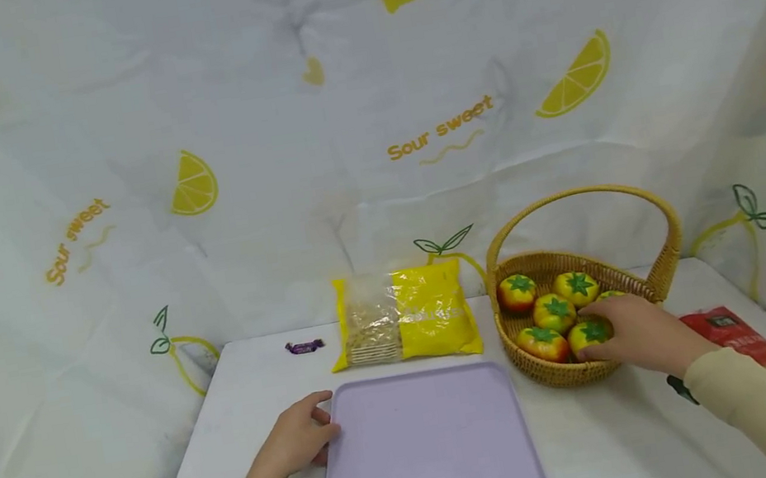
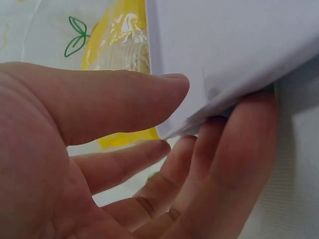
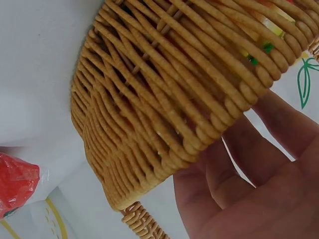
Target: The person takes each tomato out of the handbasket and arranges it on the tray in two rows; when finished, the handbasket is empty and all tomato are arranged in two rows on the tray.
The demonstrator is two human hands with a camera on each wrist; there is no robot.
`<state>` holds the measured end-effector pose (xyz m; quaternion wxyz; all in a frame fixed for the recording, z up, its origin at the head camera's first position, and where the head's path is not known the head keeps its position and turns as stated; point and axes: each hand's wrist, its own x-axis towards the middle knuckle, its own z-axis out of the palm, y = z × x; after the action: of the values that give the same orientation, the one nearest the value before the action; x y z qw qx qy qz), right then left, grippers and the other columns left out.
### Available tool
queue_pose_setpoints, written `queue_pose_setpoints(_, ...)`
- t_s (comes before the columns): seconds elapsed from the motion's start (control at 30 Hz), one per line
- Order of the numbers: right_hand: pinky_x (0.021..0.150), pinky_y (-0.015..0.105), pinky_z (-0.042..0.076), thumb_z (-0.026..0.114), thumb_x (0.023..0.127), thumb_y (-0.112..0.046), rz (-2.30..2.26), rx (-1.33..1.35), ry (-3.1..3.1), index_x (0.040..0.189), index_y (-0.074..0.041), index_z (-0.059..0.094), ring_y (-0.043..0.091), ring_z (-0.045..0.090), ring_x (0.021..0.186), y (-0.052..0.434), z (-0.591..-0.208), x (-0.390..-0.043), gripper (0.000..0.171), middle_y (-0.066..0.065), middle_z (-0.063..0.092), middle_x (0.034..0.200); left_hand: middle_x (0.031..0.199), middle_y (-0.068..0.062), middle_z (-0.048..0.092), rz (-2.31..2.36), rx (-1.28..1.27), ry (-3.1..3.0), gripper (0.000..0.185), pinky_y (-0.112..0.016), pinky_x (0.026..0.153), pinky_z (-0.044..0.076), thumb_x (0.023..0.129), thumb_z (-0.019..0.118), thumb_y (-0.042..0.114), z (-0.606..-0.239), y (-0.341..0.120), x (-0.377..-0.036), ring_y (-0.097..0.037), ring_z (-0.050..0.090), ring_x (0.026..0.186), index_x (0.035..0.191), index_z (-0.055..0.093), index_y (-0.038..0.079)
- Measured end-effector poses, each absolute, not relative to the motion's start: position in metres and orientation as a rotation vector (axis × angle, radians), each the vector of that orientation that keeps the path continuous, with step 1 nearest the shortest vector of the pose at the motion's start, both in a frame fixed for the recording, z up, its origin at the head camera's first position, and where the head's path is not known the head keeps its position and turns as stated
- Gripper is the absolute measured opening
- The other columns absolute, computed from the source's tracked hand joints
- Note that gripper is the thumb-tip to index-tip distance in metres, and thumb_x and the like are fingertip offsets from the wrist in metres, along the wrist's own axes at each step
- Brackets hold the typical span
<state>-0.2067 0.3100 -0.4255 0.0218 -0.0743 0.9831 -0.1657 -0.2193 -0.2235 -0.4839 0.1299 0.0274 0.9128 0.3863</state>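
White table (image 1: 597, 451): left hand (image 1: 296, 437) pinches rectangular lilac plastic tray (image 1: 427, 449). Right hand (image 1: 646, 331), grip unclear, could snag, tipping oval tan wicker basket (image 1: 570, 374)

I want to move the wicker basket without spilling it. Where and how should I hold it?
Probably by the top of the basket's arched handle, coming from above: the arch stands up, open underneath, well above the fruits.

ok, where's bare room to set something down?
Free: inside the lilac tray; white table between tray, basket and right sleeve. Crowded: the basket, with round fruits and the right fingers in it; behind the tray, a yellow packet.
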Motion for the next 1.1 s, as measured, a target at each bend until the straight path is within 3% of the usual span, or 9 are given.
queue_pose_setpoints(0.27, 0.096, 0.068, 0.058, 0.091, 0.084, -0.044, -0.493, -0.169, 3.018, 0.129, 0.003, 0.073, 0.046, 0.066, 0.112, 0.308, -0.423, -0.21, 0.068, 0.025, 0.074, 0.122, 0.11, -0.01, 0.068, 1.145, 0.063, 2.615, 0.066, -0.033, 0.059, 0.063, 0.092, 0.078, 0.004, -0.486, -0.224, -0.218, -0.018, 0.067, 0.068, 0.154, 0.057, 0.007)
queue_pose_setpoints(0.8, 0.095, 0.066, 0.06, 0.091, 0.085, -0.038, -0.499, -0.158, 3.009, 0.125, 0.002, 0.075, 0.043, 0.066, 0.108, 0.307, -0.424, -0.213, 0.059, 0.022, 0.075, 0.118, 0.116, -0.014, 0.061, 1.252, 0.127, 2.44, 0.066, -0.037, 0.061, 0.067, 0.097, 0.073, 0.001, -0.488, -0.235, -0.225, -0.021, 0.067, 0.073, 0.159, 0.049, 0.006)
queue_pose_setpoints(1.1, 0.1, 0.073, 0.054, 0.089, 0.086, -0.048, -0.569, -0.173, 3.068, 0.135, 0.005, 0.07, 0.055, 0.06, 0.123, 0.304, -0.404, -0.204, 0.075, 0.032, 0.068, 0.134, 0.117, -0.014, 0.061, 1.264, 0.116, 2.43, 0.066, -0.038, 0.062, 0.068, 0.098, 0.074, 0.002, -0.485, -0.234, -0.223, -0.021, 0.068, 0.079, 0.159, 0.049, 0.008)
